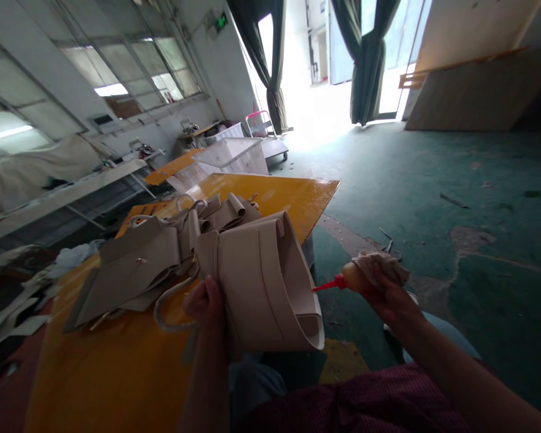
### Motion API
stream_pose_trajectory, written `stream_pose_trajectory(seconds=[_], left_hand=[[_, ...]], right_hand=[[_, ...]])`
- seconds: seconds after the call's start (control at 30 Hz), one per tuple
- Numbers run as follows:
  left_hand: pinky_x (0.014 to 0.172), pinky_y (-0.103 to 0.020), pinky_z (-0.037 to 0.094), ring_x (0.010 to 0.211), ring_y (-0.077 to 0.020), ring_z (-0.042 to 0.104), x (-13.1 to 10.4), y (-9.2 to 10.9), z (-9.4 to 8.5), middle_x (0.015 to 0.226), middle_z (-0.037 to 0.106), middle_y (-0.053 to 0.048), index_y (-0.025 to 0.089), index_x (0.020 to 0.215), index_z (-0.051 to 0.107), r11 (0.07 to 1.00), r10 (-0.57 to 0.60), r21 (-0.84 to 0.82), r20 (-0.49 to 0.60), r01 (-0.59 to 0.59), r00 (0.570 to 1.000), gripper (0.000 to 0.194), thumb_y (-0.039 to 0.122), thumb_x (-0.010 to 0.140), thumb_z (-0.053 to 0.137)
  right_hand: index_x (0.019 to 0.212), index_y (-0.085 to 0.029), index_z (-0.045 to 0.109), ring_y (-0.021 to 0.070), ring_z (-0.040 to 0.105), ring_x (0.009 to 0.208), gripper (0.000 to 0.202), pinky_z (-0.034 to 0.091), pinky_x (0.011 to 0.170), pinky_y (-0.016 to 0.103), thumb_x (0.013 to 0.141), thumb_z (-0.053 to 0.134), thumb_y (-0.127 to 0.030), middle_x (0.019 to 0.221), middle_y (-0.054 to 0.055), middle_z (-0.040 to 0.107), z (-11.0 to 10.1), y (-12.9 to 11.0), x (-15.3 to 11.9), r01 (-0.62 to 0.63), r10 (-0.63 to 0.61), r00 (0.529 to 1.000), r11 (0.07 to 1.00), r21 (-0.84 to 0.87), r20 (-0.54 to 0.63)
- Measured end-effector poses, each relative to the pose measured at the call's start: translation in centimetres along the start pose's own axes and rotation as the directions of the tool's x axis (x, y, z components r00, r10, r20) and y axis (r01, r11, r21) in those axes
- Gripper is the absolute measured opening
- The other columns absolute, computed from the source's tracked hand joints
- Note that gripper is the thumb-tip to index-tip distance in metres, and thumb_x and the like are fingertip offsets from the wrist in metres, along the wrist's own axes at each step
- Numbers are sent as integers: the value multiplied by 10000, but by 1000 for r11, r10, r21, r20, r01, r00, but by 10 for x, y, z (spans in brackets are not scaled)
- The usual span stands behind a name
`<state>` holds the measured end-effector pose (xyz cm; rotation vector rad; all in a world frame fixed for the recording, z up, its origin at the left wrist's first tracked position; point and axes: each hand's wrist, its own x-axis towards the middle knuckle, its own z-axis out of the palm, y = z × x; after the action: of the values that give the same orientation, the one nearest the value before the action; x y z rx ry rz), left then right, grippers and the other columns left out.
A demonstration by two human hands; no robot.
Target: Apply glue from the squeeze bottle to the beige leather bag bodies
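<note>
The left hand [204, 305] grips an open beige bag of smooth sheet material [250, 282] by the yellow tabletop's [112, 373] right edge. The right hand [390, 297] grips an amber bottle with red nozzle [352, 276], the tip close to the bag's rim; contact, I cannot tell.

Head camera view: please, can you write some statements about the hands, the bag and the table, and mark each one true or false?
1. The right hand holds a bottle with a red nozzle. True.
2. The left hand is empty. False: its fingers hold the beige bag.
3. The beige bag's opening faces the side of the right hand. True.
4. The red nozzle points away from the beige bag. False: its tip is at the open rim.
5. The table is blue. False: it is orange-yellow.
6. Whitish bins are beyond the pile of bags. True.
</note>
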<state>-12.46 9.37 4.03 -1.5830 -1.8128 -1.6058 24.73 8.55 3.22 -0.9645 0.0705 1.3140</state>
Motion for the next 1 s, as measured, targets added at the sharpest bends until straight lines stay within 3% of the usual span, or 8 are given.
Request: stream_pose_trajectory(seconds=[0.1, 0.27, 0.57, 0.8, 1.0], left_hand=[[521, -302, 188, 469, -107, 236, 0, -1, 2, 472, 218, 59, 224, 501, 276, 998, 36, 46, -16, -35, 999, 575, 434, 969, 536], [530, -306, 198, 462, -106, 235, 1, -4, 3, 473, 213, 62, 225, 505, 275, 998, 53, 46, -12, -52, 999, 556, 410, 958, 539], [540, -314, 189, 475, -110, 237, 0, 0, 4, 474, 226, 56, 229, 505, 273, 999, 31, 44, 5, -31, 1000, 533, 405, 942, 523], [538, -311, 191, 471, -112, 237, 2, 3, 5, 463, 222, 55, 232, 495, 280, 998, 38, 49, 11, -38, 999, 516, 400, 923, 515], [537, -307, 193, 472, -112, 244, 4, 6, 7, 455, 227, 50, 232, 489, 271, 999, 26, 38, 22, -27, 999, 519, 429, 905, 510]], right_hand=[[993, -235, 784, 166, 731, 839, 158, 649, 635, 212, 879, 718, -149, 1036, 20, 787, -15, 2, -10, -23, 24, 1000, 999, -33, 7], [1043, -242, 762, 188, 751, 870, 359, 665, 684, 229, 716, 909, -227, 1082, 15, 788, -35, 4, -23, -4, 6, 999, 999, -32, 41], [1084, -287, 744, 248, 774, 983, 417, 703, 727, 300, 726, 949, -228, 1113, -6, 789, -52, -3, -19, -73, 81, 987, 995, -64, 138], [1137, -274, 759, 211, 774, 828, 368, 672, 600, 248, 798, 897, -233, 1100, 2, 790, -44, -8, -36, -54, 55, 999, 995, -78, 3], [1179, -253, 762, 250, 766, 1018, 430, 694, 766, 276, 785, 918, -329, 1239, 53, 760, -60, -4, -27, 44, -36, 988, 998, -47, 149]])
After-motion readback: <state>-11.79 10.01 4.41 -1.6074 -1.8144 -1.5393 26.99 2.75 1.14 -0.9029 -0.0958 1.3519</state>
